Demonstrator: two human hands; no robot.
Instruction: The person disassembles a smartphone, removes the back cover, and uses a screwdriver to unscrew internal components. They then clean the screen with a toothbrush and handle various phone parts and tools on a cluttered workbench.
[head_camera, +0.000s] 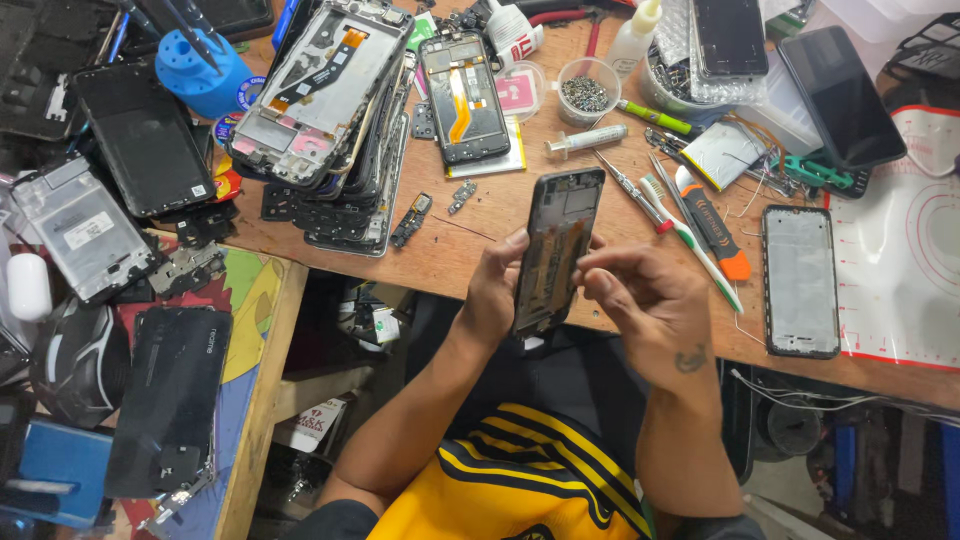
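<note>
Opened phone frame (555, 250), dark, upright, gripped by left hand (495, 290)

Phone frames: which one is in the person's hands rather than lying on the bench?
The dark frame at centre, held upright off the bench: left hand grips its edge, right hand works at its side. The others lie flat or stacked.

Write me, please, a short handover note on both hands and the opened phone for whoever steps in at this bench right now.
Left hand: grips the opened phone frame by its left edge, upright above the bench's edge.
Right hand: fingertips pinched at the frame's right edge, midway down; whether they hold a small part is too small to tell.
Nearby: screwdriver, toothbrush and orange-tipped tool lie right of the frame; cup of screws behind; stack of frames to the left.
Done: back is off, insides exposed.
Left: frame not yet set down.
</note>
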